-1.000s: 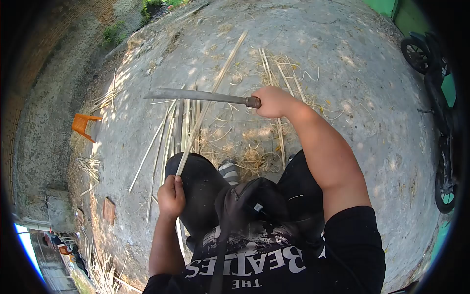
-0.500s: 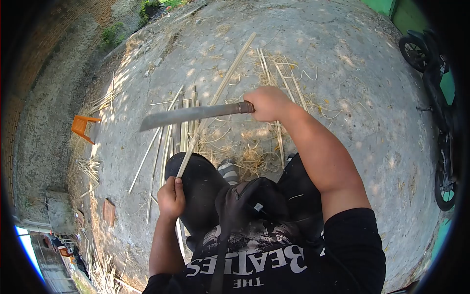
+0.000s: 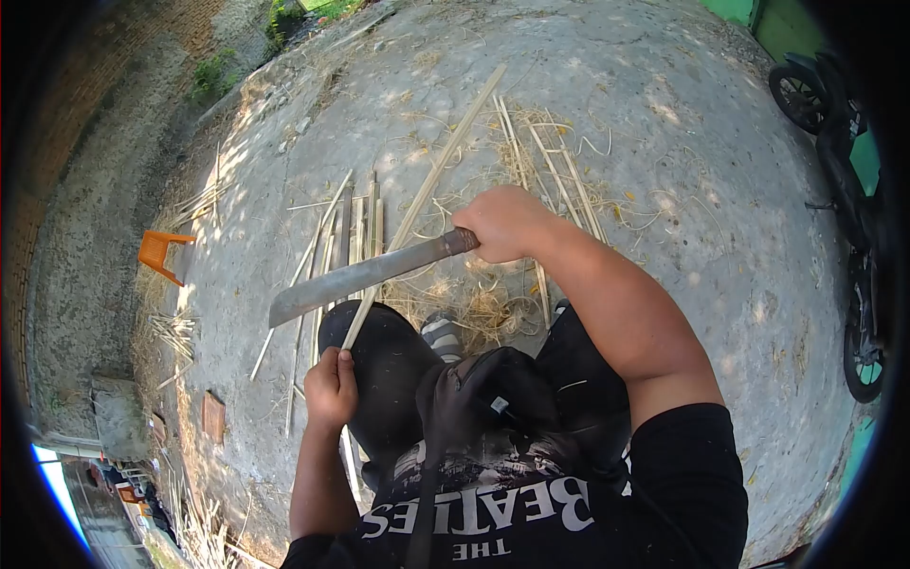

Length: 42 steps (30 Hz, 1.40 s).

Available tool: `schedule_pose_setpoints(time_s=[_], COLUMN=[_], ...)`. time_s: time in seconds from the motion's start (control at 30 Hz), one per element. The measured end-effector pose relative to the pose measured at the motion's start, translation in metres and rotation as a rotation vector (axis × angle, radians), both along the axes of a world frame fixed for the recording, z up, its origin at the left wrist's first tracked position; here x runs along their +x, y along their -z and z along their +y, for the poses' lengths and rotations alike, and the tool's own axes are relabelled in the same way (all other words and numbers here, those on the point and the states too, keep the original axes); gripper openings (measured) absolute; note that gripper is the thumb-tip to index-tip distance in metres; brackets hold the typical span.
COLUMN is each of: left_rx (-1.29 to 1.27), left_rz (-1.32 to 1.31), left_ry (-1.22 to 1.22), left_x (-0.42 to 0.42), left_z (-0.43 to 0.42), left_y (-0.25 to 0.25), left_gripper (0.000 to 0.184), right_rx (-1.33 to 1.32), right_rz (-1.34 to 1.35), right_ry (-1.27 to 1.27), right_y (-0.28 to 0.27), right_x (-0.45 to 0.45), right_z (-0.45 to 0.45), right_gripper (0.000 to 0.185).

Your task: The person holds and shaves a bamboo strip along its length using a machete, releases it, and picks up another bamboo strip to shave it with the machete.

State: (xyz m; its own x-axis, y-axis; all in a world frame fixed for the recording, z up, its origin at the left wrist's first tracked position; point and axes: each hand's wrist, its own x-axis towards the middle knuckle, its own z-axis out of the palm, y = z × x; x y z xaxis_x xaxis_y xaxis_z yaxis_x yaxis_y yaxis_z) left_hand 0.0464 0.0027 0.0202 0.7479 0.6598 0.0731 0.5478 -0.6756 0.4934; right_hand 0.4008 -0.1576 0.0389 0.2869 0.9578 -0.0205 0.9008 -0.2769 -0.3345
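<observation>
My right hand (image 3: 500, 224) is closed round the dark handle of a machete (image 3: 360, 277), whose broad blade points left. A long pale bamboo strip (image 3: 445, 156) slants away from me, its near end gripped in my left hand (image 3: 332, 387) beside my knee. The blade lies across the strip in the view and hides a stretch of it; whether the two touch, I cannot tell. More bamboo strips (image 3: 377, 213) lie on the ground under and beyond the blade.
Curly shavings (image 3: 488, 308) lie between my feet, with more strips (image 3: 573, 185) on the right. An orange plastic stool (image 3: 163, 256) stands at the left, near a brick (image 3: 213, 417). At the far right is a motorcycle (image 3: 848, 209). A wall (image 3: 85, 228) runs along the left.
My right hand has brought the machete down and nearer to me, along the strip towards my left hand. The strip's far end has shifted slightly right. My left hand stays closed on it.
</observation>
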Motion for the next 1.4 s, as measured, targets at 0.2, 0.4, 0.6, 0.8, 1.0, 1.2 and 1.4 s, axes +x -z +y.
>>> schedule_pose_setpoints(time_s=[0.2, 0.4, 0.6, 0.8, 1.0, 1.2, 1.4], left_rx=[-0.083, -0.075, -0.063, -0.107, -0.051, -0.056, -0.094], left_rz=[-0.081, -0.03, -0.047, -0.078, -0.087, -0.095, -0.082], left_ry=[-0.053, -0.063, -0.039, -0.067, -0.018, 0.006, -0.021], left_x=[-0.008, 0.003, -0.007, -0.007, 0.002, -0.016, -0.01], left_z=[0.007, 0.004, 0.004, 0.005, 0.005, 0.006, 0.01], left_y=[0.008, 0.004, 0.008, 0.008, 0.008, 0.012, 0.005], left_gripper=[0.039, 0.039, 0.039, 0.038, 0.035, 0.036, 0.037], right_rx=[0.055, 0.035, 0.011, 0.098, 0.009, 0.104, 0.108], right_rz=[0.25, 0.114, -0.006, 0.262, 0.12, 0.023, 0.246], right_ry=[0.404, 0.238, 0.059, 0.333, 0.119, 0.1, 0.381], right_y=[0.022, 0.011, -0.003, 0.018, 0.01, 0.005, 0.02], right_x=[0.062, 0.036, 0.012, 0.053, 0.013, 0.031, 0.06], right_z=[-0.017, -0.019, -0.003, -0.006, -0.002, -0.001, -0.023], right_gripper=[0.016, 0.017, 0.015, 0.014, 0.015, 0.012, 0.012])
